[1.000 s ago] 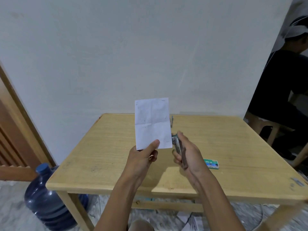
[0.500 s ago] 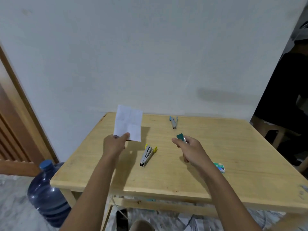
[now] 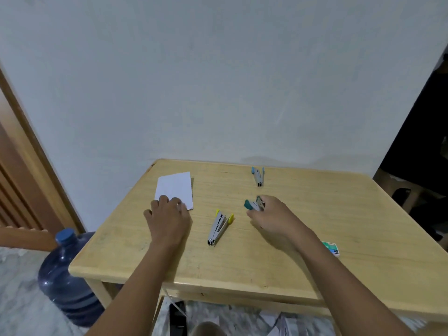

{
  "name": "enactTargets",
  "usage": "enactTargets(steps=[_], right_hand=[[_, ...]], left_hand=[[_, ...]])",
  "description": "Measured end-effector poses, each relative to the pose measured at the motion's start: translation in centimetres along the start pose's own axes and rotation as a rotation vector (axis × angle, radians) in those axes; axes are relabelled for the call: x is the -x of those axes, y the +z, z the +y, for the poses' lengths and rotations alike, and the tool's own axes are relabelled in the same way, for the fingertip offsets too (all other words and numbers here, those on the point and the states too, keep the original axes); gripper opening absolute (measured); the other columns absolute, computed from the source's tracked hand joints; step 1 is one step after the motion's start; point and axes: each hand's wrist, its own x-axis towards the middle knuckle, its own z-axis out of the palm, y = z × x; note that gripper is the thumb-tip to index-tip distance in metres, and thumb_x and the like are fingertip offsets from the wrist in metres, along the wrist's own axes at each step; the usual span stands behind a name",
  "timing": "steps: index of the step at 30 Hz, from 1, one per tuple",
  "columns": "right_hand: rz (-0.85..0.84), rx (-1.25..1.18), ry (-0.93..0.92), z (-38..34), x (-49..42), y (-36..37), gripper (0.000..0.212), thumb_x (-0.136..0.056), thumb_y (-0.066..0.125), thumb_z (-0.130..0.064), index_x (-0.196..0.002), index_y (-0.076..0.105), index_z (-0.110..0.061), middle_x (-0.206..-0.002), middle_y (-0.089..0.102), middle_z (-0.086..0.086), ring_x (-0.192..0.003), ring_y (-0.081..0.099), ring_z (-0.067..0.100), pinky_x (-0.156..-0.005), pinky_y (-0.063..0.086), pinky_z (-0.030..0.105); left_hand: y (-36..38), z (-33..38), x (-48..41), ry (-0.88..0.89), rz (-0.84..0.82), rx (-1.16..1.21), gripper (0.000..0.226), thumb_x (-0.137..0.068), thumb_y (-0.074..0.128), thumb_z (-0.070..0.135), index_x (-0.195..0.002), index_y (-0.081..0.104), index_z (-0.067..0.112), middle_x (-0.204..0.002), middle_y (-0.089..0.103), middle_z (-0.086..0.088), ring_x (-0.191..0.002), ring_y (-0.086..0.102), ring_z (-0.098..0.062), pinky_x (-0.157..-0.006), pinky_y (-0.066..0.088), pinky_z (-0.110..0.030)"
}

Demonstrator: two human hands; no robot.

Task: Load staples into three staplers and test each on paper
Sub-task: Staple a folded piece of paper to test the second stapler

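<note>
A white sheet of paper (image 3: 175,189) lies flat at the far left of the wooden table (image 3: 303,238). My left hand (image 3: 168,218) rests on its near edge, fingers spread over it. My right hand (image 3: 274,218) grips a stapler with green ends (image 3: 252,204), low over the middle of the table. A stapler with yellow ends (image 3: 218,226) lies between my hands. Near the back edge lies a stapler with blue ends (image 3: 258,176). A green staple box (image 3: 332,248) sits to the right of my right forearm.
A blue water jug (image 3: 65,277) stands on the floor at the table's left front corner. A wooden door frame (image 3: 29,151) runs up the left side. At the far right sits a person in dark clothes (image 3: 421,132). Papers lie on the floor under the table.
My left hand has lowered the paper from the air and laid it flat on the table's left side. My right hand has come down with the green stapler toward the tabletop.
</note>
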Motion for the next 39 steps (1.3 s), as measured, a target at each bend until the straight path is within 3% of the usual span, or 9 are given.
enactTargets(steps=[7, 13, 18, 20, 23, 25, 27, 32, 39], right_hand=[[0.115, 0.446, 0.044, -1.2, -6.9, 2.6, 0.012, -0.09, 0.053, -0.027, -0.09, 0.049, -0.016, -0.093, 0.058, 0.005, -0.078, 0.053, 0.024, -0.055, 0.033, 0.028], [0.198, 0.488, 0.117, -1.2, -9.3, 3.2, 0.031, -0.096, 0.047, -0.045, -0.089, 0.052, -0.015, -0.1, 0.063, 0.006, -0.076, 0.051, 0.023, -0.064, 0.038, 0.03], [0.152, 0.359, 0.059, -0.4, -8.3, 2.6, 0.049, -0.089, 0.053, -0.048, -0.122, 0.051, -0.011, -0.109, 0.058, 0.007, -0.08, 0.054, 0.022, -0.056, 0.038, 0.029], [0.052, 0.309, -0.005, 0.0, -7.0, 1.8, 0.05, -0.084, 0.059, -0.039, -0.125, 0.05, -0.012, -0.108, 0.059, 0.006, -0.086, 0.06, 0.023, -0.062, 0.045, 0.032], [-0.043, 0.352, -0.052, 0.4, -6.3, 1.0, 0.033, -0.086, 0.061, -0.028, -0.114, 0.061, -0.01, -0.111, 0.062, 0.008, -0.097, 0.063, 0.025, -0.078, 0.051, 0.035], [-0.045, 0.365, -0.084, 0.6, -6.9, 1.1, 0.013, -0.089, 0.061, -0.025, -0.086, 0.059, -0.013, -0.094, 0.061, 0.005, -0.087, 0.06, 0.024, -0.065, 0.044, 0.031], [-0.022, 0.357, -0.1, 0.7, -7.8, 1.5, 0.018, -0.093, 0.059, -0.025, -0.08, 0.054, -0.015, -0.085, 0.06, 0.003, -0.077, 0.056, 0.02, -0.059, 0.036, 0.028], [0.074, 0.438, -0.094, 0.2, -10.9, 2.6, 0.016, -0.1, 0.051, -0.03, -0.091, 0.054, -0.016, -0.082, 0.056, -0.001, -0.076, 0.054, 0.022, -0.064, 0.038, 0.031], [0.108, 0.499, -0.004, -0.2, -14.8, 2.4, 0.03, -0.103, 0.043, -0.03, -0.126, 0.056, -0.016, -0.12, 0.064, 0.008, -0.108, 0.06, 0.028, -0.077, 0.044, 0.034]], left_hand=[[0.0, 0.3, -0.1, -0.043, -0.034, -0.014, 0.033, -0.092, 0.044, 0.041, -0.107, 0.067, 0.022, -0.116, 0.057, 0.001, -0.117, 0.045, -0.025, -0.1, 0.024, -0.048], [0.2, 0.3, -0.3, -0.034, -0.062, -0.006, 0.034, -0.092, 0.042, 0.047, -0.106, 0.063, 0.025, -0.117, 0.054, 0.004, -0.121, 0.041, -0.023, -0.102, 0.023, -0.049], [0.5, 0.1, -0.4, -0.015, -0.076, -0.014, 0.033, -0.092, 0.041, 0.047, -0.105, 0.063, 0.026, -0.113, 0.053, 0.006, -0.121, 0.042, -0.022, -0.102, 0.024, -0.05], [0.7, 0.0, -0.5, 0.001, -0.074, -0.044, 0.032, -0.091, 0.038, 0.047, -0.1, 0.062, 0.027, -0.107, 0.052, 0.008, -0.119, 0.043, -0.021, -0.101, 0.026, -0.05], [1.1, -0.2, -0.7, 0.013, -0.081, -0.052, 0.032, -0.092, 0.037, 0.046, -0.099, 0.061, 0.027, -0.106, 0.052, 0.008, -0.121, 0.043, -0.021, -0.101, 0.025, -0.05], [1.2, -0.2, -0.7, 0.015, -0.082, -0.055, 0.032, -0.091, 0.036, 0.046, -0.098, 0.061, 0.027, -0.105, 0.052, 0.008, -0.12, 0.043, -0.02, -0.101, 0.025, -0.05], [1.3, -0.2, -0.7, 0.015, -0.085, -0.056, 0.033, -0.091, 0.035, 0.046, -0.099, 0.061, 0.026, -0.106, 0.052, 0.007, -0.121, 0.042, -0.02, -0.101, 0.025, -0.05], [1.3, -0.3, -0.7, 0.016, -0.091, -0.055, 0.033, -0.092, 0.036, 0.047, -0.102, 0.06, 0.027, -0.109, 0.052, 0.008, -0.124, 0.041, -0.02, -0.102, 0.026, -0.05], [1.2, -0.2, -0.7, 0.015, -0.079, -0.047, 0.031, -0.091, 0.037, 0.047, -0.097, 0.06, 0.028, -0.106, 0.051, 0.009, -0.122, 0.042, -0.018, -0.102, 0.027, -0.049]])
